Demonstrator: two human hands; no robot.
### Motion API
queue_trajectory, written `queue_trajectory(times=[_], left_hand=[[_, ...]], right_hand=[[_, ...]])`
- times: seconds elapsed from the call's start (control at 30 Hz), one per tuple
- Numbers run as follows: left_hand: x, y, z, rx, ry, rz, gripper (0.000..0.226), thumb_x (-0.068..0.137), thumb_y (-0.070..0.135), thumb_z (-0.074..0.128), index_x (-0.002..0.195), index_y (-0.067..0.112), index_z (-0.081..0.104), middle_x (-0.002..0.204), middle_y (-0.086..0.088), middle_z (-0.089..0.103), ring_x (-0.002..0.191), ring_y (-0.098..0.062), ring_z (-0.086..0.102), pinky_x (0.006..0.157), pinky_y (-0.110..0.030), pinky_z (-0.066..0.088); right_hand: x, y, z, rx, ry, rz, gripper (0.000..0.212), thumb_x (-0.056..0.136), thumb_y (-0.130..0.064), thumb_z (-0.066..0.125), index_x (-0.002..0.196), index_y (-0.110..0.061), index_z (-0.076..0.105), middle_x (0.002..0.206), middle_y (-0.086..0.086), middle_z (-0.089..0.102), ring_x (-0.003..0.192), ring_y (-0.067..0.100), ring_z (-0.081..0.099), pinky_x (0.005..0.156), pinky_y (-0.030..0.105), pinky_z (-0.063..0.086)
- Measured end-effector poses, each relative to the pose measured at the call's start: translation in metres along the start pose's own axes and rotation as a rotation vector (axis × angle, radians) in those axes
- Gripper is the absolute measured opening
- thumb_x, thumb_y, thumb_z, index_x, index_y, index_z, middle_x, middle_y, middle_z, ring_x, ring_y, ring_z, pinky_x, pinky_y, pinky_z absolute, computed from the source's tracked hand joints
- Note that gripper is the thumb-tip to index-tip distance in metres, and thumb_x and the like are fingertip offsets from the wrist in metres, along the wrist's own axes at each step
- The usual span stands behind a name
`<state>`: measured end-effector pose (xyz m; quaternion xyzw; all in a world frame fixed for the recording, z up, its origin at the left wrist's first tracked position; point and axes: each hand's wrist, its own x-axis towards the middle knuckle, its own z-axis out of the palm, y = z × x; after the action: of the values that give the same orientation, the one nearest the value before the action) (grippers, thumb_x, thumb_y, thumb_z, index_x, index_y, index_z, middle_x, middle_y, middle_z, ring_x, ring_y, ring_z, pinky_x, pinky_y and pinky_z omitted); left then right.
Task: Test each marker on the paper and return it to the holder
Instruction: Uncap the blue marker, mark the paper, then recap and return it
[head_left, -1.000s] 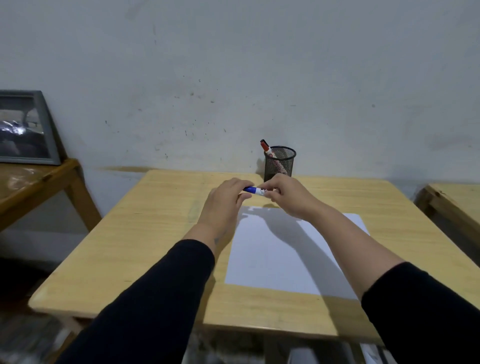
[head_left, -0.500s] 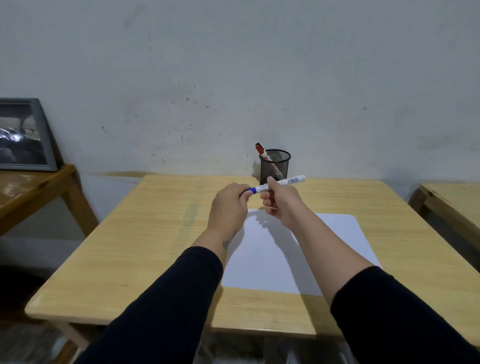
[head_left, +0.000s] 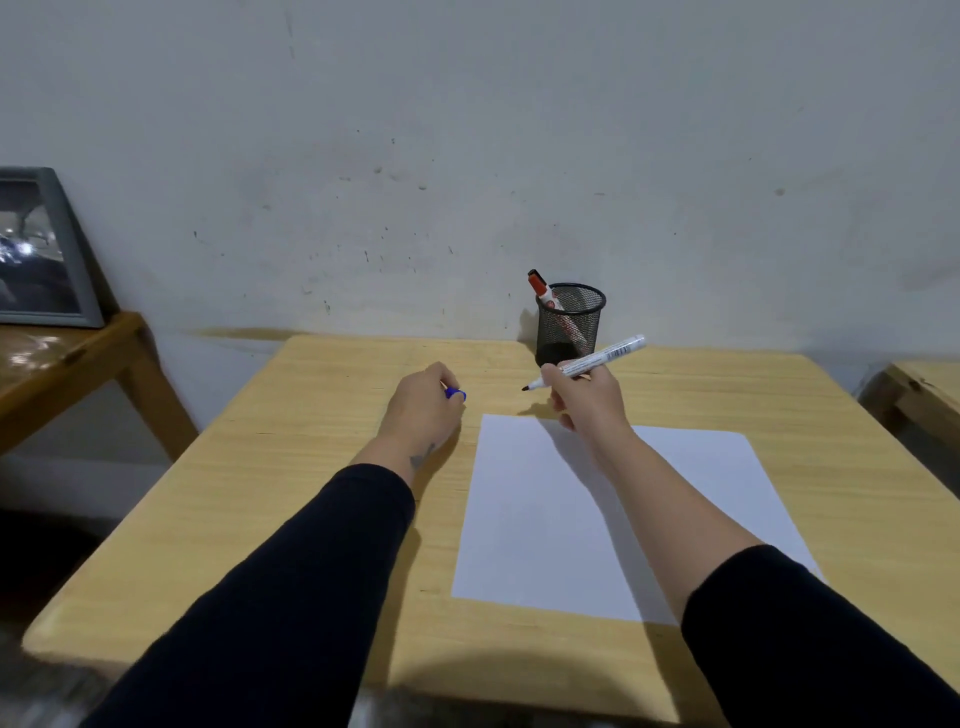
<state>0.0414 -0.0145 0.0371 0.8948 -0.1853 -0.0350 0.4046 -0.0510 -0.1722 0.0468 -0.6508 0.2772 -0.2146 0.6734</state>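
Note:
My right hand (head_left: 587, 395) grips an uncapped white marker (head_left: 605, 357), its dark tip pointing left, above the far edge of the white paper (head_left: 550, 519). Its blue cap (head_left: 456, 395) is pinched in my left hand (head_left: 423, 408), which hovers over the table to the left of the paper. A black mesh holder (head_left: 571, 322) stands at the back of the table behind my right hand. A red-capped marker (head_left: 543, 291) leans out of it to the left.
The light wooden table (head_left: 291, 467) stands against a white wall. A darker wooden table (head_left: 67, 364) with a framed picture (head_left: 36, 249) is at the left. Another wooden table's corner (head_left: 919, 389) shows at the right.
The hands have pulled apart: the cap came off the marker and stayed in my left hand, which moved left. My right hand now holds the uncapped marker alone.

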Motion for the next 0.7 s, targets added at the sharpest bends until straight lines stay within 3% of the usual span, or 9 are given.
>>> queue_trajectory(times=[0.2,0.3,0.37,0.43,0.5,0.57,0.7], left_hand=[[0.005,-0.007,0.01,0.086,-0.086,0.018,0.017,0.084,0.013,0.052,0.09,0.017,0.067,0.085,-0.001,0.064,0.075,-0.019,0.057,0.065,-0.025,0.045],[0.0,-0.012,0.014,0.069,-0.046,0.06,0.032,0.086,0.026,0.056,0.118,0.022,0.06,0.099,-0.001,0.062,0.084,-0.017,0.055,0.075,-0.028,0.046],[-0.005,-0.017,0.016,0.202,0.032,0.125,0.051,0.087,0.04,0.054,0.134,0.023,0.046,0.113,0.001,0.056,0.104,-0.018,0.053,0.089,-0.034,0.043],[-0.013,-0.023,0.018,0.381,0.042,0.16,0.068,0.086,0.053,0.048,0.144,0.021,0.031,0.138,0.002,0.046,0.13,-0.02,0.04,0.105,-0.042,0.032],[-0.019,-0.03,0.021,0.502,-0.055,0.147,0.08,0.087,0.062,0.038,0.15,0.018,0.016,0.156,0.003,0.026,0.146,-0.017,0.017,0.117,-0.048,0.013],[-0.022,-0.035,0.024,0.567,-0.127,0.141,0.082,0.088,0.066,0.027,0.152,0.019,0.009,0.161,0.005,0.012,0.149,-0.014,0.002,0.119,-0.051,-0.001],[-0.023,-0.036,0.025,0.591,-0.136,0.147,0.08,0.088,0.066,0.022,0.152,0.019,0.01,0.162,0.006,0.004,0.149,-0.011,-0.003,0.12,-0.05,-0.004]], right_hand=[[0.003,0.007,0.019,0.043,-0.069,-0.027,0.019,0.087,-0.013,0.064,0.105,-0.008,0.06,0.07,0.0,0.059,0.054,0.009,0.049,0.041,0.01,0.038],[0.005,0.011,0.026,-0.02,-0.087,-0.064,0.019,0.086,-0.019,0.068,0.099,-0.006,0.065,0.065,0.0,0.062,0.054,0.008,0.053,0.046,0.016,0.04],[0.005,0.013,0.031,-0.013,-0.061,-0.086,0.013,0.084,-0.021,0.07,0.087,-0.01,0.063,0.061,0.001,0.062,0.051,0.009,0.054,0.046,0.018,0.04],[0.004,0.014,0.034,0.065,-0.018,-0.094,0.017,0.086,-0.019,0.068,0.078,-0.014,0.054,0.058,0.002,0.059,0.048,0.011,0.052,0.041,0.018,0.04],[0.005,0.015,0.039,0.117,-0.022,-0.073,0.015,0.089,-0.017,0.062,0.08,-0.012,0.051,0.059,0.005,0.057,0.046,0.014,0.05,0.038,0.019,0.039],[0.005,0.015,0.043,0.106,-0.072,-0.086,0.012,0.091,-0.016,0.061,0.083,-0.009,0.056,0.059,0.006,0.056,0.045,0.013,0.05,0.039,0.019,0.039],[0.007,0.017,0.049,0.009,-0.079,-0.183,0.019,0.089,-0.014,0.064,0.078,0.001,0.06,0.057,0.008,0.054,0.039,-0.001,0.053,0.044,0.009,0.042]])
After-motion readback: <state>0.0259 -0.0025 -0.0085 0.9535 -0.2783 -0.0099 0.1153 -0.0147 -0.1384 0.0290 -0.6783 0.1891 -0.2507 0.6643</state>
